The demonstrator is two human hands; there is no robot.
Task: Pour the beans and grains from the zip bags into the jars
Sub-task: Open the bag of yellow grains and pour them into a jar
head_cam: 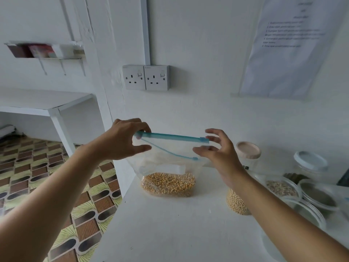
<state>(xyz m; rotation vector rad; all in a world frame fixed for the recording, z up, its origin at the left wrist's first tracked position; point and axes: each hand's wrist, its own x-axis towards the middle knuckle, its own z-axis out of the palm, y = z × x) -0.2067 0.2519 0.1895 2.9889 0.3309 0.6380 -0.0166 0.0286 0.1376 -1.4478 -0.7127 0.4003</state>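
The zip bag (170,157) is clear, with a teal zip strip (173,137) along its top, a white label patch and golden-yellow kernels (168,184) at its bottom. The counter (170,233) is white. Near its back right corner, one jar lid (248,149) is pale peach and the second jar lid (310,160) is white. Beyond the counter's left edge, the floor (56,176) repeats brown rectangles, dark ovals and yellow-green fans.

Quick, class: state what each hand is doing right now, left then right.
Left hand: closed, pinching the top left corner of the zip bag.
Right hand: open, fingers spread at the bag's right end, gripping nothing.
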